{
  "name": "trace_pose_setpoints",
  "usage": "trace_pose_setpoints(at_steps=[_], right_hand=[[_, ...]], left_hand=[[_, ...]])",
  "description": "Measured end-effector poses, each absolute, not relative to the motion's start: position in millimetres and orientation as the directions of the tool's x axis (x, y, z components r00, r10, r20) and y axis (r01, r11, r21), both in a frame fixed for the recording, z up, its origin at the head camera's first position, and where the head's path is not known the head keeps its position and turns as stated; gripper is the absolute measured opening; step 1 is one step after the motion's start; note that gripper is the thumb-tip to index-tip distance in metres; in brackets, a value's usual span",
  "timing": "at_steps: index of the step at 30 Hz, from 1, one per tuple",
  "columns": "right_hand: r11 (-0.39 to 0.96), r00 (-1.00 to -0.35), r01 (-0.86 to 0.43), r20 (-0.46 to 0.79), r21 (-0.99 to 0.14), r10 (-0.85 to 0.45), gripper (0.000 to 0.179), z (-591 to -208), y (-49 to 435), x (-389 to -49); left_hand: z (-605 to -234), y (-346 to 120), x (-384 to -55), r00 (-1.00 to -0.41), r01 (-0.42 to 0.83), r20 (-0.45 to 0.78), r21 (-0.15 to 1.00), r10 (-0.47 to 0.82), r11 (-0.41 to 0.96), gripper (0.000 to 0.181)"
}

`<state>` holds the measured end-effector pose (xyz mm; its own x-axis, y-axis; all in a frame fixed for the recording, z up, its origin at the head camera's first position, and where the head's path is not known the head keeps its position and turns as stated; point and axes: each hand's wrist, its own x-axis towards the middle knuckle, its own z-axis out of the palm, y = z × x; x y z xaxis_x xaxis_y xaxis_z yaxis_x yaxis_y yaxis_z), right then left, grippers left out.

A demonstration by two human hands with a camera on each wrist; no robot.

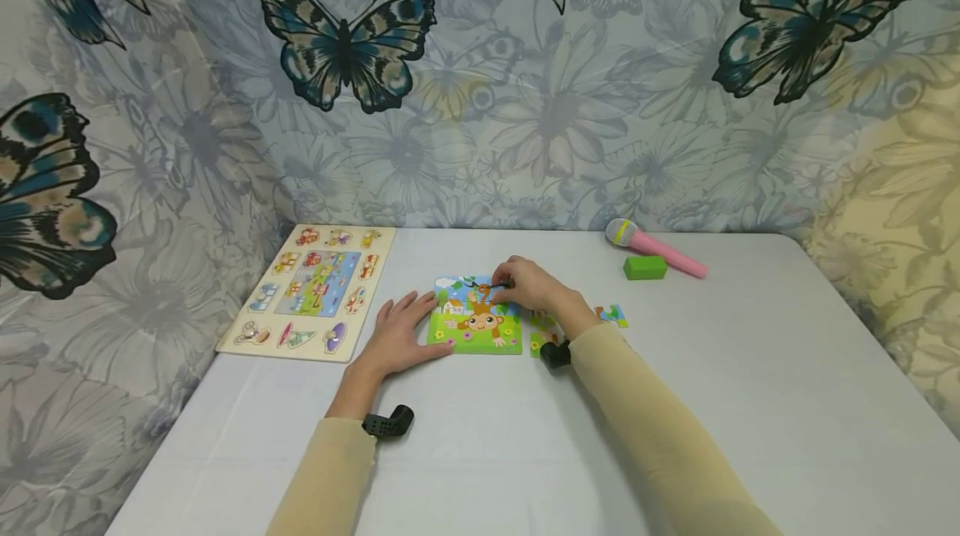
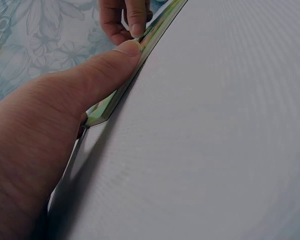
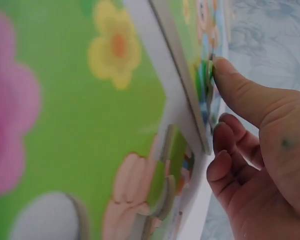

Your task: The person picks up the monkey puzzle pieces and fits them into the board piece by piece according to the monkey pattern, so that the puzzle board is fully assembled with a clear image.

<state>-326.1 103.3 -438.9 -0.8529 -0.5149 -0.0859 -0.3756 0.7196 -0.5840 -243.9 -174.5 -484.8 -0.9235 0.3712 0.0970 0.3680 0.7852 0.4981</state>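
A small monkey jigsaw puzzle [image 1: 480, 343] lies on the white table, its thin edge [image 2: 121, 90] seen side-on in the left wrist view. My left hand [image 1: 401, 338] steadies it with fingers spread along the left side. The left thumb [image 2: 112, 62] presses on the near border. At the puzzle's upper right corner, my right hand [image 1: 532, 284] pinches a puzzle piece [image 3: 209, 75] between thumb and fingers, close over the picture. Most of that piece is hidden by the fingers. Loose puzzle pieces [image 1: 542, 338] lie right of the puzzle, partly under the right wrist.
Another loose piece [image 1: 617, 317] lies beyond the right forearm. To the left is a large wooden puzzle board [image 1: 247, 303] with small pictures. A green block [image 1: 645, 268] and a pink toy microphone [image 1: 667, 252] lie at the back right. A butterfly-patterned cloth [image 1: 525, 144] hangs behind the table.
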Motion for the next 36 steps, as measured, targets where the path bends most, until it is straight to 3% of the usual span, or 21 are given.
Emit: trace_pose_setpoints(at_steps=[17,25,36], right_hand=[[0.708,-0.846,-0.395,-0.068,-0.585,-0.528,0.028,-442.1,109.7,-322.0],[0.668,-0.852,-0.398,-0.017,-0.629,-0.523,0.028,-435.8,134.9,-310.9],[0.705,-0.86,-0.371,-0.063,-0.604,-0.507,0.029,-433.5,173.6,-298.5]], left_hand=[[-488.0,-174.7,-245.1,-0.923,0.369,0.094,0.494,0.374,0.787,0.091],[-483.2,-174.3,-245.5,-0.918,0.385,0.111,0.48,0.38,0.789,0.091],[-485.5,-175.5,-244.8,-0.923,0.373,0.1,0.478,0.372,0.795,0.092]])
